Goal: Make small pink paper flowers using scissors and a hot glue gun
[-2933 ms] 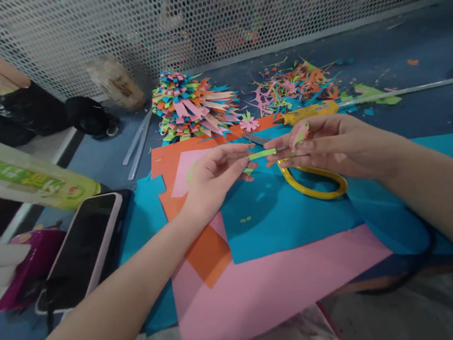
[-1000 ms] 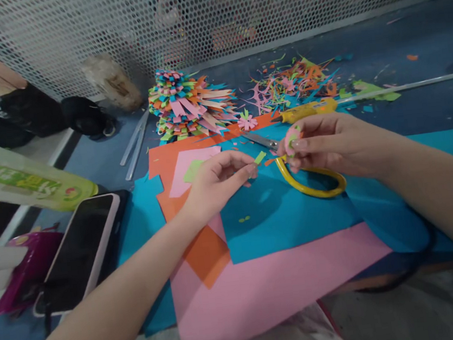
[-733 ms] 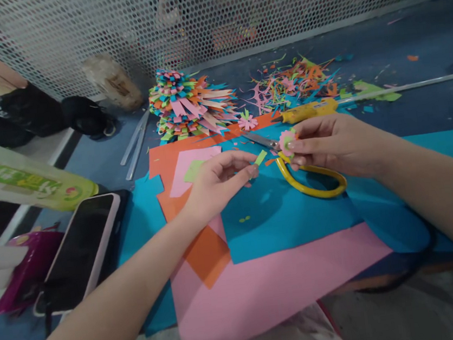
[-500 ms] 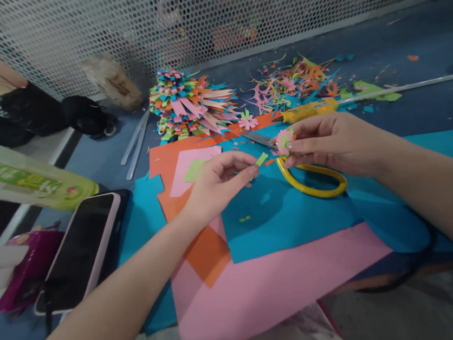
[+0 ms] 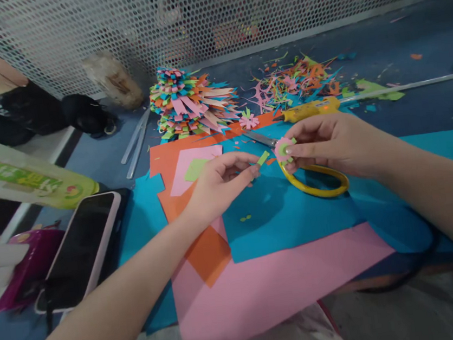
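Note:
My left hand [image 5: 228,181] pinches a small green paper strip [image 5: 263,158] between thumb and fingertips. To its right, my right hand [image 5: 330,144] holds a small pink and green paper flower [image 5: 284,151] between thumb and fingers. Scissors with yellow handles [image 5: 314,188] lie beneath my right hand on the blue paper [image 5: 289,217], blades pointing to the upper left. Another pink paper flower [image 5: 248,121] rests just behind the blades. Two tiny green paper bits [image 5: 245,218] lie on the blue sheet. The strip and the flower are apart.
Behind stands a cone of curled colored paper strips [image 5: 186,103], with a heap of paper scraps [image 5: 298,82] beside it. A yellow glue gun [image 5: 312,109] lies nearer. At left are a phone [image 5: 82,252], a bottle [image 5: 26,173] and a purple object [image 5: 32,263].
The flower in my right hand has turned to face the camera more, showing its green centre and green tabs. My left hand has barely moved.

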Available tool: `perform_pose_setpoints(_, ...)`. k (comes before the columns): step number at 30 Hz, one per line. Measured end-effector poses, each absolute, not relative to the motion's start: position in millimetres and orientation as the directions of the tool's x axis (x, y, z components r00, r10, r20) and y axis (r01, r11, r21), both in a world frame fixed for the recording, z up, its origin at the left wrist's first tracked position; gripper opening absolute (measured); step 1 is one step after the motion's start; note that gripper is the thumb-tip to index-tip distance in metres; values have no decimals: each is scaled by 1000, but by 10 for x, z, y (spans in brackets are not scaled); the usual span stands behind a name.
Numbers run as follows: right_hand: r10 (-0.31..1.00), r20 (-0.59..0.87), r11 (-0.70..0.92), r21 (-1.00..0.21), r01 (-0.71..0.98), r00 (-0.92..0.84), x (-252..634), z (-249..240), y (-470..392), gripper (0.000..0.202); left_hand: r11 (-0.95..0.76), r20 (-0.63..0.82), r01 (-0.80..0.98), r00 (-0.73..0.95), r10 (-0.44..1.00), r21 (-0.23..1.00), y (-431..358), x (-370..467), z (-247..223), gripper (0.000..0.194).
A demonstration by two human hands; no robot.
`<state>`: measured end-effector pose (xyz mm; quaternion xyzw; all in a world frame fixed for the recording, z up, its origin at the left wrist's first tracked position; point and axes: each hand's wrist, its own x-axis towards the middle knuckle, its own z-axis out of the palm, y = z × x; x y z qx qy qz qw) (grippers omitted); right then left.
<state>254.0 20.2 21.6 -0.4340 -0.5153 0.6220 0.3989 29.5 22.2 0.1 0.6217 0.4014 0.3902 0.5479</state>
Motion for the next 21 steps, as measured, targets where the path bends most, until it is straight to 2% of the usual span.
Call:
perform_pose_setpoints(7, 947, -77, -76, -997, 16, -312, 2522, 188, 223, 22, -135, 79, 114, 400, 913, 984, 208, 290, -19, 28)
perform_pose_setpoints(12, 944, -81, -78, -997, 23, -321, 2518, 196, 209, 19, -162, 91, 136, 420, 903, 977, 192, 285, -30, 23)
perform_pose_setpoints(21, 939, -44, -27, -998, 55, -341, 2518, 167, 216, 20, -204, 123, 123, 475, 871, 971, 194, 272, -53, 27)
